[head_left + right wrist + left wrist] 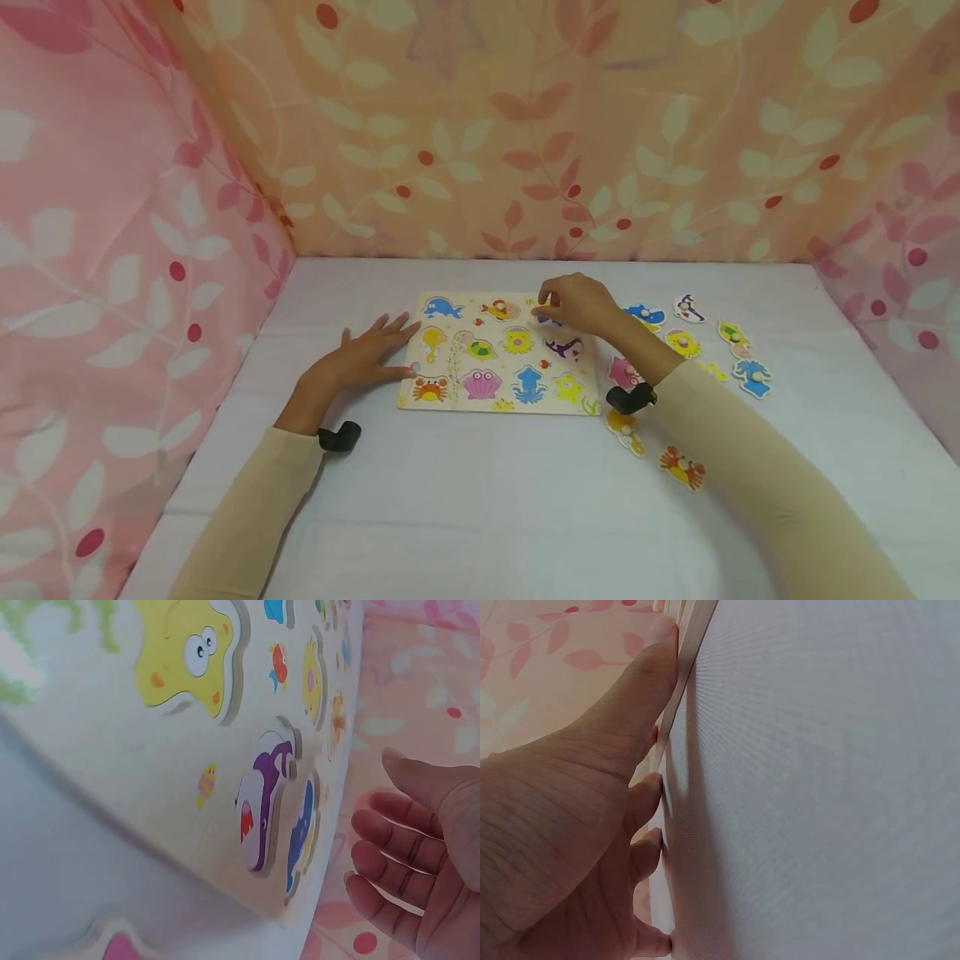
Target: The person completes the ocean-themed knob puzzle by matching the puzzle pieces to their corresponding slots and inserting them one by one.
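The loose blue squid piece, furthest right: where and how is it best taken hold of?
Probably pinch the knob on the blue squid piece from above, since it lies flat, knob up. I would bring the right hand from the near side, because the turtle piece lies close on the far side.

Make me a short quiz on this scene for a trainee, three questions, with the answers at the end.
1. Which loose piece lies lowest in the head view?
2. True or false: the right hand is holding a puzzle piece.
3. Fill in the blank: the ____ hand is at the left edge of the board, fingers spread.

Key:
1. The crab piece.
2. False; the right wrist view shows nothing in its fingers.
3. Left; the left hand is there.
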Action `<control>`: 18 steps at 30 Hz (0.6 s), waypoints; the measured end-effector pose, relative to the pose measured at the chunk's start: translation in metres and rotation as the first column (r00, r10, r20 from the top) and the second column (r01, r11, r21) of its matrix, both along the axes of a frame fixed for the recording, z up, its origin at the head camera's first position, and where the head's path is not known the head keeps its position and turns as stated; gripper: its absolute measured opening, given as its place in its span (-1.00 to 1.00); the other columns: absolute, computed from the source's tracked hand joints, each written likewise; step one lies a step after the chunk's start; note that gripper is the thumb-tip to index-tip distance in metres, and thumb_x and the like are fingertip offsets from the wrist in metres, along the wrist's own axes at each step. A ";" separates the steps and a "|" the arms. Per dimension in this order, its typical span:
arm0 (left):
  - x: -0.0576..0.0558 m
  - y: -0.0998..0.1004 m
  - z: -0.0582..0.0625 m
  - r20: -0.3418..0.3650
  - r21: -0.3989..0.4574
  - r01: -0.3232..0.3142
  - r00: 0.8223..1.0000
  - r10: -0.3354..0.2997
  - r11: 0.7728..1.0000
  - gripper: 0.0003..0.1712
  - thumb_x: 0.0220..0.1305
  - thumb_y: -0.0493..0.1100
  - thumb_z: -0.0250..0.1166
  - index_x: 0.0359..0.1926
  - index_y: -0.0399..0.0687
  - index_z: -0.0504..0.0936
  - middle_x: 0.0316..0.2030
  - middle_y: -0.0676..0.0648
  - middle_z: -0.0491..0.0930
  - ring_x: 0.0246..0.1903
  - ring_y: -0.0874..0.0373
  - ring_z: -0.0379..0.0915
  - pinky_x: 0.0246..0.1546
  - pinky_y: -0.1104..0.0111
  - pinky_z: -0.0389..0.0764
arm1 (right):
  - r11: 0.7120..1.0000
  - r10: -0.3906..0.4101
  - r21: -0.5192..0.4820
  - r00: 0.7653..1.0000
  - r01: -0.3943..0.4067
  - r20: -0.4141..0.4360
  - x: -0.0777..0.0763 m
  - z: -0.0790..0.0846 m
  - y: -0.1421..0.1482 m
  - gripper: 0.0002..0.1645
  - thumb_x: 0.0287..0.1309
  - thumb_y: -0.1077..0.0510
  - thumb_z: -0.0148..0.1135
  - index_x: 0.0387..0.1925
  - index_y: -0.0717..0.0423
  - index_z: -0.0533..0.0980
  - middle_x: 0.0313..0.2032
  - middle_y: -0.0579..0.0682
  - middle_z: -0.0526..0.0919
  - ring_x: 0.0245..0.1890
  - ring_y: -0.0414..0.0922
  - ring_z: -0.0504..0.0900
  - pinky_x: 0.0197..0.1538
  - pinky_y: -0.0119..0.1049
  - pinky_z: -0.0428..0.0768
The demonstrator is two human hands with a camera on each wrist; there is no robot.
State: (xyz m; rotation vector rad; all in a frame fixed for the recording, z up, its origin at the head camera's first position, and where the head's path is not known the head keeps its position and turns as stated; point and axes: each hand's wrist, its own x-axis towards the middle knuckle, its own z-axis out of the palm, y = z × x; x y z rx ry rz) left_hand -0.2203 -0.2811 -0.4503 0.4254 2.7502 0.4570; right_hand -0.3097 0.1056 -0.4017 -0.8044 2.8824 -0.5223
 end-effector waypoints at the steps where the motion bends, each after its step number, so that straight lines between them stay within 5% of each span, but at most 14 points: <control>1: 0.000 0.000 0.001 -0.001 0.003 0.002 1.000 -0.002 1.000 0.11 0.17 0.48 0.28 0.61 0.46 -0.06 0.63 0.05 -0.20 0.59 -0.16 -0.46 0.28 -0.50 -0.45 | 1.000 -0.004 -0.006 1.000 0.004 0.000 0.002 0.001 0.003 -0.71 0.22 -0.07 0.44 -0.18 0.04 0.69 -0.42 -0.07 0.66 -0.39 -0.07 0.54 -0.30 -0.21 0.54; 18: 0.002 0.000 0.002 -0.013 0.005 0.013 1.000 -0.013 1.000 0.10 0.22 0.42 0.30 0.62 0.37 -0.04 0.63 0.01 -0.19 0.59 -0.19 -0.43 0.28 -0.51 -0.43 | 0.995 -0.085 -0.045 0.996 0.085 -0.010 0.051 0.012 0.055 -0.66 0.21 -0.03 0.46 -0.06 0.05 0.70 -0.38 -0.08 0.66 -0.33 -0.06 0.53 -0.26 -0.19 0.52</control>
